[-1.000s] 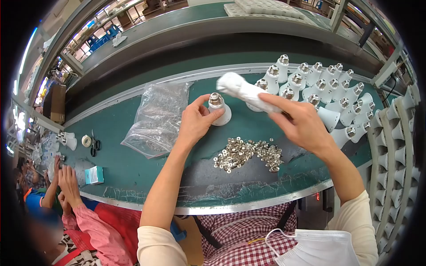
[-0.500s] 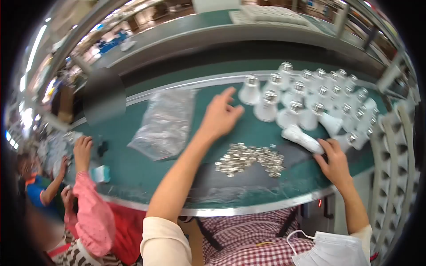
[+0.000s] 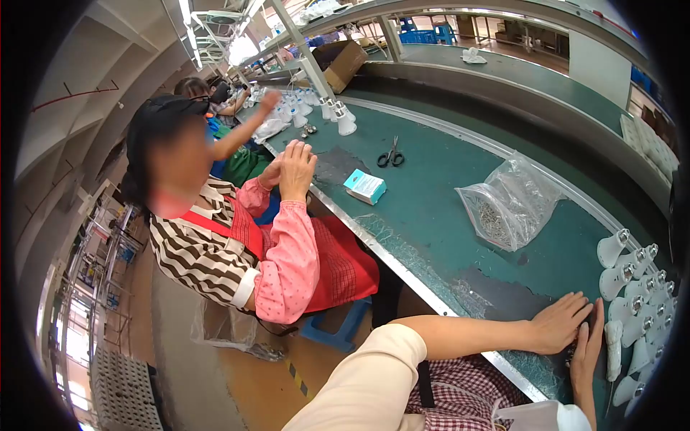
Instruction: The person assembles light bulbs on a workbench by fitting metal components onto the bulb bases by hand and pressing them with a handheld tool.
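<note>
My left hand (image 3: 560,325) lies low on the green table at the right, its fingers extended and slightly bent. Facing it, my right hand (image 3: 587,352) stands on edge with straight fingers. A few small dark and shiny pieces (image 3: 571,351) show between the hands; the rest of that spot is hidden by them. Just right of my right hand lies the white wrapped tool (image 3: 613,350), touched by neither hand. Beyond it, white lamp housings with metal screw caps (image 3: 614,280) stand in a group at the right edge.
A clear plastic bag (image 3: 507,205) with small metal pieces lies mid-table. Black scissors (image 3: 392,156) and a teal-and-white box (image 3: 366,187) are farther left. A co-worker in a red apron (image 3: 334,262) sits at the table's left edge, hands raised. More housings (image 3: 345,120) stand beyond.
The view has swung left. My right hand has let go of the white wrapped tool, which now lies on the table. My left hand has left the housings, and both hands have come together low.
</note>
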The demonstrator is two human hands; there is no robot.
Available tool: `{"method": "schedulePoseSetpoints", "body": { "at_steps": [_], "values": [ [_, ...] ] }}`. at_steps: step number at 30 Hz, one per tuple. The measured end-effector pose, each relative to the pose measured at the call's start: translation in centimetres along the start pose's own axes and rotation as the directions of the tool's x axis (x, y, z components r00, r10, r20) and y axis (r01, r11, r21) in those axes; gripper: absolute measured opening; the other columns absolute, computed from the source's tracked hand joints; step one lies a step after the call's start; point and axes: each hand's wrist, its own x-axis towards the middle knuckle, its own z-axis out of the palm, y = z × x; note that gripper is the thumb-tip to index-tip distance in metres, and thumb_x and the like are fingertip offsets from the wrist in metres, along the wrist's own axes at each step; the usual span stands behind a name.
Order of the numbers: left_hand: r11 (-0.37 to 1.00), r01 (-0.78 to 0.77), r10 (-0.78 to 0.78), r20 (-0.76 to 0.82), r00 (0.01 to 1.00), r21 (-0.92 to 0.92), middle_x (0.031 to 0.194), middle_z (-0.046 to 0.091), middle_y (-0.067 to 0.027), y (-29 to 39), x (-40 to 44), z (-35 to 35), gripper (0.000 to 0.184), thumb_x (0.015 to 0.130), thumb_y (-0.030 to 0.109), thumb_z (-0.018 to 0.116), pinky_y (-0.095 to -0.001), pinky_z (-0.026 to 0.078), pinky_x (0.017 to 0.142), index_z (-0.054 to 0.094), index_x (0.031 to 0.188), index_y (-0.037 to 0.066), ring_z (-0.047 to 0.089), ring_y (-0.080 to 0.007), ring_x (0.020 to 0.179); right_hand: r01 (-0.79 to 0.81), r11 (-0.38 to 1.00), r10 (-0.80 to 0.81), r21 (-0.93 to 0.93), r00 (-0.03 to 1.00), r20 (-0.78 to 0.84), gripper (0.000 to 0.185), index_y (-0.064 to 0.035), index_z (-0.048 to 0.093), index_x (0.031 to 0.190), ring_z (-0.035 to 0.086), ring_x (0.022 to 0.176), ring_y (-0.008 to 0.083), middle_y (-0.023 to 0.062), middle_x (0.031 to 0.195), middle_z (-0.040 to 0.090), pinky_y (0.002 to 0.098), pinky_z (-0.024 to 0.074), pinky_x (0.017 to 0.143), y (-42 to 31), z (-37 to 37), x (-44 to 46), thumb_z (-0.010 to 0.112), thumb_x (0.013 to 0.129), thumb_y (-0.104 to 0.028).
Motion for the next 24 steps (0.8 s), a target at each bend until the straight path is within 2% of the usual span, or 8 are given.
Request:
{"method": "schedulePoseSetpoints", "body": {
  "at_steps": [1,5,9,11,15,19,22,24],
  "values": [
    [1.000,-0.004,0.004,0.001,1.000,0.000,0.128,0.036,-0.0311,0.3,0.3,-0.1,0.055,0.078,0.013,0.054,-0.0488,0.024,0.105,0.036,0.124,-0.011,0.032,-0.0458,0.123,-0.015,0.974,0.025,0.227,0.999,-0.042,0.051,0.0040,0.024,0.137,0.029,0.130,0.0290,0.0188,0.141,0.028,0.0362,0.0199,0.107,0.1,0.2,0.3,0.038,0.094,-0.020],
    [0.973,0.047,-0.055,-0.029,0.998,-0.228,0.127,0.036,-0.0308,0.9,0.9,-0.5,0.060,0.075,0.016,0.060,-0.0494,0.023,0.105,0.036,0.125,-0.009,0.030,-0.0453,0.124,0.061,0.976,-0.011,0.209,0.973,-0.230,0.043,0.0035,0.034,0.132,0.037,0.124,0.0256,0.0160,0.133,0.038,0.0358,0.0258,0.104,1.1,-0.9,0.8,0.036,0.095,-0.020],
    [0.995,-0.088,0.085,-0.075,0.994,-0.042,0.125,0.039,-0.0297,2.9,1.0,-1.4,0.075,0.064,0.036,0.070,-0.0546,0.014,0.107,0.044,0.120,-0.007,0.027,-0.0463,0.125,0.146,0.947,-0.026,0.286,0.923,-0.384,0.034,0.0031,0.041,0.125,0.044,0.111,0.0198,0.0117,0.122,0.047,0.0322,0.0326,0.097,2.9,-3.0,1.9,0.037,0.094,-0.012],
    [0.986,-0.138,0.115,0.211,0.971,0.095,0.122,0.042,-0.0299,2.9,1.4,-0.7,0.070,0.062,0.040,0.071,-0.0558,0.014,0.107,0.052,0.111,-0.006,0.027,-0.0462,0.125,0.161,0.952,-0.048,0.260,0.918,-0.393,0.033,0.0032,0.042,0.123,0.045,0.107,0.0185,0.0105,0.118,0.047,0.0307,0.0336,0.095,3.1,-3.1,2.0,0.038,0.094,-0.010],
    [0.959,-0.246,0.237,0.072,0.969,0.144,0.102,0.052,-0.0230,1.3,2.2,2.1,0.035,0.068,0.022,0.066,-0.0525,0.023,0.105,0.058,0.090,-0.003,0.041,-0.0409,0.111,0.255,0.937,-0.148,0.237,0.907,-0.394,0.028,0.0034,0.044,0.118,0.045,0.099,0.0161,0.0081,0.111,0.046,0.0275,0.0348,0.090,3.3,-2.7,2.0,0.041,0.092,-0.004],
    [0.976,-0.200,0.182,0.168,0.969,0.091,0.098,0.052,-0.0191,1.5,2.5,0.1,0.024,0.068,0.015,0.064,-0.0489,0.027,0.103,0.057,0.083,-0.003,0.043,-0.0355,0.108,0.230,0.934,-0.113,0.272,0.916,-0.385,0.023,0.0040,0.045,0.112,0.044,0.099,0.0177,0.0093,0.110,0.045,0.0282,0.0346,0.090,3.1,-2.8,1.8,0.043,0.089,0.000],
    [0.975,-0.191,0.173,-0.143,0.974,-0.117,0.085,0.054,-0.0156,3.3,4.1,-2.1,0.019,0.074,0.015,0.062,-0.0418,0.038,0.093,0.058,0.080,-0.002,0.052,-0.0303,0.094,0.364,0.928,-0.365,-0.079,0.844,-0.394,0.023,0.0025,0.047,0.105,0.045,0.099,0.0242,0.0119,0.107,0.045,0.0343,0.0346,0.091,2.2,-3.8,1.4,0.046,0.083,0.005],
    [0.756,0.079,-0.274,-0.205,0.939,-0.649,0.069,0.052,-0.0094,4.3,5.0,-2.7,0.013,0.082,0.013,0.057,-0.0336,0.047,0.075,0.058,0.082,0.000,0.055,-0.0244,0.070,0.447,0.880,-0.475,-0.162,0.809,-0.348,0.023,0.0009,0.048,0.102,0.046,0.098,0.0274,0.0130,0.105,0.045,0.0379,0.0345,0.092,-0.3,-3.9,0.9,0.047,0.079,0.005]
  ]
}}
